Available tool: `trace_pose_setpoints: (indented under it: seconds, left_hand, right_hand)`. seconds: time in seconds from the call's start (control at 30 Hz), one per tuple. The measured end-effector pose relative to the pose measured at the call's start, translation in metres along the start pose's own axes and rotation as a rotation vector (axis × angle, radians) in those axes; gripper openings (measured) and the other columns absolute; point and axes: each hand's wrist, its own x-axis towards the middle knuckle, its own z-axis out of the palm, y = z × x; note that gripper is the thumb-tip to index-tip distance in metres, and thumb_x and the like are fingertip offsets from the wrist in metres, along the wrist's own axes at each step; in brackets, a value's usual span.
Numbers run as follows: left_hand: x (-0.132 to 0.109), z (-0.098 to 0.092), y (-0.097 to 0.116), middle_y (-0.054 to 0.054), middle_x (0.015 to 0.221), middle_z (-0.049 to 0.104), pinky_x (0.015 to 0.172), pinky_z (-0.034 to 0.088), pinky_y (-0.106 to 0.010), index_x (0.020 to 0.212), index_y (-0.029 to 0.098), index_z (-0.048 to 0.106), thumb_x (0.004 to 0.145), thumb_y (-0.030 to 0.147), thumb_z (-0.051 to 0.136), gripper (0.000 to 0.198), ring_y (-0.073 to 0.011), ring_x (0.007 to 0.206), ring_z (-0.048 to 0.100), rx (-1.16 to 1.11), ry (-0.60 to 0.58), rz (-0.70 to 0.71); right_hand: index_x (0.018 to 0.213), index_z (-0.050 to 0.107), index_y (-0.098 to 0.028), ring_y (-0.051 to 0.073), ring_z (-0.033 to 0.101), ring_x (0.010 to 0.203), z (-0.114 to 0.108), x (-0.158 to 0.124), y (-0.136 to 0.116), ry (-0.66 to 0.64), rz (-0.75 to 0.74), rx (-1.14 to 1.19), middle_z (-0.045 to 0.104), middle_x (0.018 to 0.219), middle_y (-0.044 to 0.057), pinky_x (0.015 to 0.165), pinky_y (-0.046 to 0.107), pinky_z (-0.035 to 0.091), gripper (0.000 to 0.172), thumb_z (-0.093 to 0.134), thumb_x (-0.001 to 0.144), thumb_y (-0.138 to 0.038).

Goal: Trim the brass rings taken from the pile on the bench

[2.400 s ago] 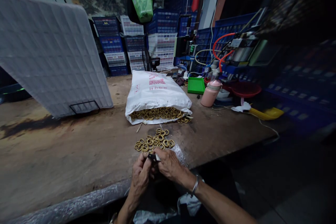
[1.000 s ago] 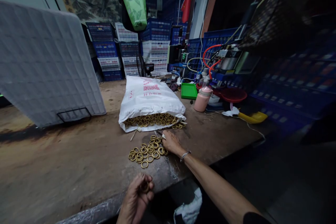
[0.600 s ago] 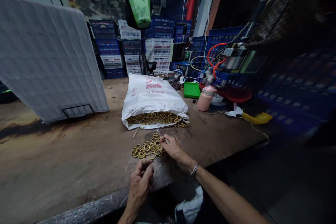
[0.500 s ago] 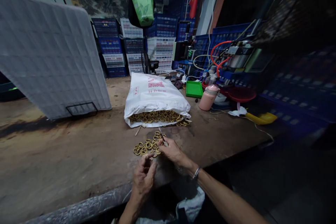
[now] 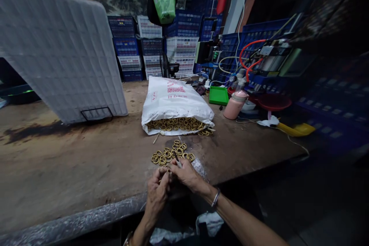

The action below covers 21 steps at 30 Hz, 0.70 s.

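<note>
At the table's front edge my hands meet. My left hand is closed, thumb against fingers, around a brass-coloured ring that is mostly hidden. My right hand is closed on a slim tool with a dark tip and a pale handle; its exact kind is unclear. Its fingertips touch or nearly touch those of my left hand. Just beyond them lies a loose pile of brass-coloured rings. Behind the pile, a white sack with red print lies on its side, its mouth facing me and full of similar rings.
A pale ribbed panel stands at the left. On the right are a green tray, a pink bottle, a red dish and a yellow scoop. Stacked crates and a small fan stand behind.
My right hand has come back from the ring pile to my left hand, tool still held. My left fingers, apart before, have closed together. The whole view has shifted slightly.
</note>
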Motion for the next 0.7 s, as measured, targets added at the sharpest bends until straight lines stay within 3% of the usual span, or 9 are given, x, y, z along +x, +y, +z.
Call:
trace_pose_setpoints:
  seconds: [0.23, 0.53, 0.7]
  left_hand:
    - [-0.0064, 0.0007, 0.001, 0.007, 0.048, 0.05, 0.03, 0.023, -0.014, 0.071, 0.018, 0.05, 0.063, 0.053, 0.059, 0.037, -0.0027, 0.03, 0.035, -0.081, -0.034, -0.134]
    - [-0.0092, -0.0006, -0.0032, 0.007, 0.051, 0.051, 0.031, 0.025, -0.012, 0.071, 0.018, 0.049, 0.063, 0.049, 0.062, 0.035, -0.0025, 0.033, 0.04, -0.221, -0.087, -0.141]
    - [-0.0081, -0.0024, -0.004, 0.006, 0.054, 0.053, 0.03, 0.027, -0.012, 0.071, 0.019, 0.046, 0.063, 0.049, 0.062, 0.036, -0.0031, 0.034, 0.04, -0.23, -0.065, -0.133]
  right_hand:
    - [0.068, 0.051, -0.017, 0.008, 0.046, 0.052, 0.0025, -0.0055, -0.0027, 0.009, -0.062, -0.128, 0.051, 0.054, -0.005, 0.051, 0.018, 0.034, 0.017, 0.05, 0.073, -0.032]
    - [0.068, 0.052, -0.017, 0.008, 0.047, 0.052, 0.0028, -0.0055, -0.0008, -0.015, -0.09, -0.089, 0.051, 0.057, -0.004, 0.051, 0.018, 0.034, 0.017, 0.045, 0.077, -0.029]
    - [0.069, 0.051, -0.017, 0.009, 0.045, 0.055, -0.0042, -0.0095, -0.0071, 0.079, -0.198, -0.394, 0.05, 0.059, -0.002, 0.053, 0.018, 0.032, 0.019, 0.038, 0.08, -0.025]
